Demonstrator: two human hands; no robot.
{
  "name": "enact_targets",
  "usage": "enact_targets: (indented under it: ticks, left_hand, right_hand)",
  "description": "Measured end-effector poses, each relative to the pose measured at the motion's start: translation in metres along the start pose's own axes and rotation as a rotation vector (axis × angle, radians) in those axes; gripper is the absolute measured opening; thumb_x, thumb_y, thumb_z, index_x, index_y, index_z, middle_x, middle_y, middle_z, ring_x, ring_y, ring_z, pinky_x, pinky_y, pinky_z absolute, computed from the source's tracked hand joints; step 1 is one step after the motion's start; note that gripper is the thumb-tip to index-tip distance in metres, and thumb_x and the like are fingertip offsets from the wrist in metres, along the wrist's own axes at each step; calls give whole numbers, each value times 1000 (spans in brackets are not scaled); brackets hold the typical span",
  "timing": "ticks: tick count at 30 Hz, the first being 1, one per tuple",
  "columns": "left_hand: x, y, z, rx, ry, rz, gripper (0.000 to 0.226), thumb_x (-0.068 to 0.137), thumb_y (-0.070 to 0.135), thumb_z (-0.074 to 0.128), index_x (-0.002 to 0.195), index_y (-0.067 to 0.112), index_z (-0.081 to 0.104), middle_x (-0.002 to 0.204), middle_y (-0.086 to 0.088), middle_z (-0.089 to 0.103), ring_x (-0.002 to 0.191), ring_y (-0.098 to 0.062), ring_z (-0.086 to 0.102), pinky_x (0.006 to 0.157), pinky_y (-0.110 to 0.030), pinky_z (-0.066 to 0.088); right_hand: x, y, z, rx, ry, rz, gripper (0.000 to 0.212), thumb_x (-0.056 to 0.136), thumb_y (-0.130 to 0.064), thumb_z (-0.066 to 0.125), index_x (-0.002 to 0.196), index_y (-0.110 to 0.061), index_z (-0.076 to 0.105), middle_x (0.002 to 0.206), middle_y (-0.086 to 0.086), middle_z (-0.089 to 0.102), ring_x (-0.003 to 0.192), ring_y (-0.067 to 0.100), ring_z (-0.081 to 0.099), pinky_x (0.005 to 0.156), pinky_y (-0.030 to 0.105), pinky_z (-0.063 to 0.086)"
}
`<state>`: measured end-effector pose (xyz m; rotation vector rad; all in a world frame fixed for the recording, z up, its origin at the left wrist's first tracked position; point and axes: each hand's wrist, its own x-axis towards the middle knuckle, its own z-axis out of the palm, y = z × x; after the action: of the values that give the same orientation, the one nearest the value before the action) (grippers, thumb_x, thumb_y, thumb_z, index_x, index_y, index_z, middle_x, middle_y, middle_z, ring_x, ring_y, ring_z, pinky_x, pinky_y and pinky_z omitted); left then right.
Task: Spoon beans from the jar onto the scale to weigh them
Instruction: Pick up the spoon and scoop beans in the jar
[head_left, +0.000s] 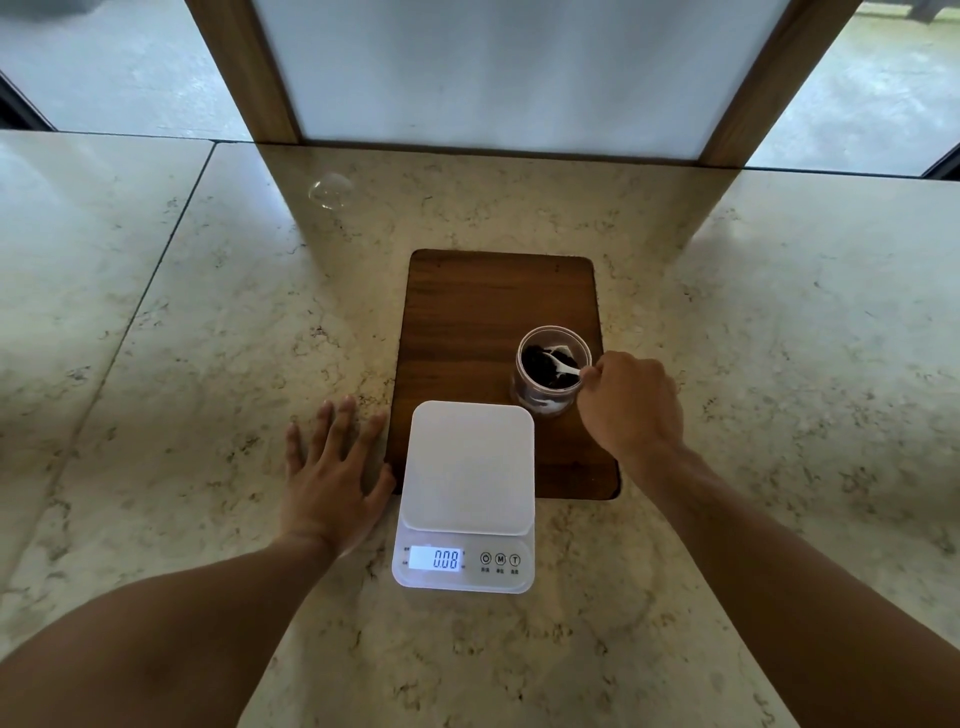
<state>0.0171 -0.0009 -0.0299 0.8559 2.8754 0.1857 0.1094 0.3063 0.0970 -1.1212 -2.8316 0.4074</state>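
Dark wooden board on marble counter, clear lid lying far left, frosted panel behind

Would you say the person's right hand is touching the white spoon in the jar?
Touching. The head view shows the right hand pinching the white spoon by its handle end, with the bowl down among the dark beans in the jar.

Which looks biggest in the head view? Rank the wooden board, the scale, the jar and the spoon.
1. wooden board
2. scale, though it lies nearer the camera
3. jar
4. spoon, partly hidden by the right hand
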Motion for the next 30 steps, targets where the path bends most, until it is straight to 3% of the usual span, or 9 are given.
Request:
enact_targets:
  ticks: [5,10,14,19,23,30]
  left_hand:
    - [-1,0,0,4,1,5,70,92,61,21,156,38,3,169,-6,4,154,-24,-12,122,-59,-3]
    - [0,1,-2,3,-3,0,70,92,61,19,155,38,0,169,-5,2,154,-23,-14,122,-58,-4]
    - [0,1,-1,1,6,7,71,92,60,22,156,36,6,169,-6,4,154,-24,-11,122,-58,-4]
    - [0,1,0,9,5,10,71,93,60,23,157,34,10,169,-6,5,154,-24,-10,122,-58,-4]
    - [0,1,-1,2,6,10,71,92,59,24,157,33,14,168,-7,8,155,-25,-8,122,-59,-2]
    - [-1,3,-5,7,-15,-6,71,91,60,21,156,36,7,169,-6,3,154,-24,-12,122,-58,-4]
  right_hand:
    - [2,-4,3,119,-37,100,32,97,-28,52,81,-6,71,56,1,49,48,13,47,44,23,33]
    - [5,-3,2,162,-87,84,38,98,-24,48,75,-2,70,67,13,66,56,25,60,52,28,48]
    - [7,1,3,296,-95,183,36,93,-22,55,68,-1,69,57,10,64,46,18,53,42,21,33]
    - [8,5,2,332,-178,204,36,92,-20,52,76,7,69,66,15,65,57,26,54,54,31,39]
    - [8,10,4,402,-170,243,34,91,-21,56,78,7,72,74,20,70,52,20,49,47,27,35]
    - [3,12,4,501,-163,307,36,91,-26,59,74,4,71,72,19,70,55,21,53,51,29,38]
